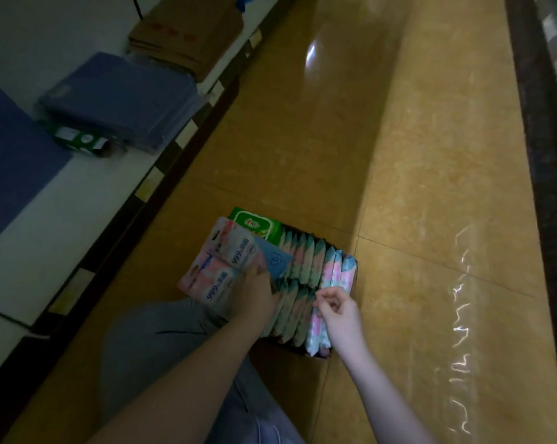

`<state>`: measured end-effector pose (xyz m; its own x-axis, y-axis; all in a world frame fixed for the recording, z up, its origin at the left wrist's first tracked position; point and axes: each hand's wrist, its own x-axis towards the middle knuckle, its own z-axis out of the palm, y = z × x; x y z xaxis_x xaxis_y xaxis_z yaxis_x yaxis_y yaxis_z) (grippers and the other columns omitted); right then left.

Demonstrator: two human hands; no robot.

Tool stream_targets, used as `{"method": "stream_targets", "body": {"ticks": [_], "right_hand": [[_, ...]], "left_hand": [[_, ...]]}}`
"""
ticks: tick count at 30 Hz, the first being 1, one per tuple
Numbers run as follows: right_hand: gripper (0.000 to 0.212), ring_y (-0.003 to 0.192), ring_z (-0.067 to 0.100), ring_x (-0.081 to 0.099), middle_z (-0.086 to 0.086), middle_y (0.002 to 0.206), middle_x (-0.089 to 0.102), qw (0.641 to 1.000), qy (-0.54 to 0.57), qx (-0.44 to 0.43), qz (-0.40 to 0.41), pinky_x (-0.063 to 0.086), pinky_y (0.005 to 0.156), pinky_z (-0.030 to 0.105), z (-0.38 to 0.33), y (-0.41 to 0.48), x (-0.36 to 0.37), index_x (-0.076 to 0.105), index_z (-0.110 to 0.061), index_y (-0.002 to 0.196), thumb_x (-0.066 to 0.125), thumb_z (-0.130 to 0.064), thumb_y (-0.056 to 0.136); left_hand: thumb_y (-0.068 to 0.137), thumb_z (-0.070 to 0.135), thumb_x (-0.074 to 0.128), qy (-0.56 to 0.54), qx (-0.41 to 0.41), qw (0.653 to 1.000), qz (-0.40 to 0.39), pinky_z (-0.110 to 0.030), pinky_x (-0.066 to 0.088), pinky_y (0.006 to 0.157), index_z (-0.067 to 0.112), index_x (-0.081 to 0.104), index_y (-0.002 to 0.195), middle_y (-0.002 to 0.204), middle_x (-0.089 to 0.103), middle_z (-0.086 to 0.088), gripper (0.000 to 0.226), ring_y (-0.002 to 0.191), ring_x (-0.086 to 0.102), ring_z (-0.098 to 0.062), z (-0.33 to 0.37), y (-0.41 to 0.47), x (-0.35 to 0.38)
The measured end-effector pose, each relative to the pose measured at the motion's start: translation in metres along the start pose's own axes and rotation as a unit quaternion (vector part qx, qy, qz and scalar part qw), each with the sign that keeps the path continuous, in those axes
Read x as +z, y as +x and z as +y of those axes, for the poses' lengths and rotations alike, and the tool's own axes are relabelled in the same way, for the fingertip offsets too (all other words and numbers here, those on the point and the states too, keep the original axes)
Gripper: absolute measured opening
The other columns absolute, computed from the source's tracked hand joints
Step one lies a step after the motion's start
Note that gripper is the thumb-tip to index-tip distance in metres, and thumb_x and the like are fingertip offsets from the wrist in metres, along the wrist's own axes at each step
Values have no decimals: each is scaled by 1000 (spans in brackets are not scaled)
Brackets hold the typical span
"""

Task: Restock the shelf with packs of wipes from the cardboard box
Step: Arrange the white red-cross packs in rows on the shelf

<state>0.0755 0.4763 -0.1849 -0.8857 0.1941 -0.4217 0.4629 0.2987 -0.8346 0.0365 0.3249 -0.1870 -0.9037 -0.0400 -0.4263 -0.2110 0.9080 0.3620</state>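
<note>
Head view: what do the hands have?

— Left hand (258,296) grips two flat pink packs (206,283), with its fingers curled over their near edge. The packs lie tilted over the left side of the box (286,346).

— And the right?

— Right hand (338,310) is nearly closed, fingertips pinching the top of a pale pack (314,338) that stands in the near row.

— Where's the box?

— On the floor (398,187), right under both hands and beside a grey-trousered knee (161,341). Inside it, more packs (302,261) stand on edge in two rows. A blue pack (275,259) lies just past the left hand, and a green pack (258,224) sits at the far end.

— The shelf?

— Shelf (78,200) runs along the left, well apart from the hands. It carries blue stacks (120,97), a brown stack (187,33) and one green-and-white pack (78,141).
</note>
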Motion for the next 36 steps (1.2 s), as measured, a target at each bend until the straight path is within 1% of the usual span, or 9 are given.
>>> {"method": "stream_targets", "body": {"ticks": [4,11,17,23,26,29,33,35,36], "right_hand": [[13,83,15,58,-1,88,62,995,-98,1,-21,43,66,22,-1,7,9,62,-12,101,54,-13,91],[29,83,26,63,5,90,66,960,-270,66,-24,53,74,37,-20,26,34,63,-11,97,50,-37,93],[21,83,27,62,4,88,62,971,-231,67,-2,44,62,29,-25,30,27,58,-13,103,47,-29,95],[14,67,21,53,-3,65,50,986,-157,56,5,34,50,26,-21,30,16,57,-15,95,45,-23,95],[20,67,19,53,0,72,57,989,-138,55,10,36,56,27,-22,30,16,60,-12,105,45,-22,95],[21,74,22,56,4,81,61,986,-158,52,9,38,62,28,-22,29,18,62,-9,105,47,-21,94],[30,92,30,62,10,97,67,960,-271,70,-24,47,72,31,-26,28,26,62,-10,98,52,-37,91],[38,92,29,63,9,96,67,936,-344,70,-33,46,69,30,-28,27,32,62,-11,93,55,-48,87],[40,92,28,64,8,96,67,929,-363,64,-29,45,67,29,-30,26,35,63,-12,93,56,-51,86]], "left_hand": [[89,41,56,9,-24,999,21,-40,45,90,11,56,114,132,41,-8,39,111,48,-27,5,1,8],[90,36,54,31,12,999,40,-40,44,92,18,52,119,137,34,-9,33,121,39,-27,12,2,13],[93,31,50,55,29,996,64,-37,37,95,16,61,108,126,40,-6,25,117,40,-25,25,6,10],[90,15,55,-221,-16,969,110,-22,37,71,10,51,74,101,43,-6,18,78,43,-14,32,-2,-2],[97,17,44,-379,-48,916,123,-22,32,54,10,47,84,83,47,-5,15,71,46,-16,34,-9,-23],[100,20,36,-515,-123,834,156,-26,40,64,16,45,92,87,53,-5,13,80,50,-19,33,-8,-51],[97,41,41,-739,-199,644,0,-36,50,72,17,55,120,117,61,-12,36,100,59,-27,12,1,-85],[96,51,34,-808,-192,555,-49,-37,51,66,20,60,118,107,66,-12,46,94,61,-29,-1,-1,-94],[96,54,32,-818,-189,541,-47,-36,52,62,21,59,117,103,66,-10,49,91,61,-29,-8,-1,-94]]}}
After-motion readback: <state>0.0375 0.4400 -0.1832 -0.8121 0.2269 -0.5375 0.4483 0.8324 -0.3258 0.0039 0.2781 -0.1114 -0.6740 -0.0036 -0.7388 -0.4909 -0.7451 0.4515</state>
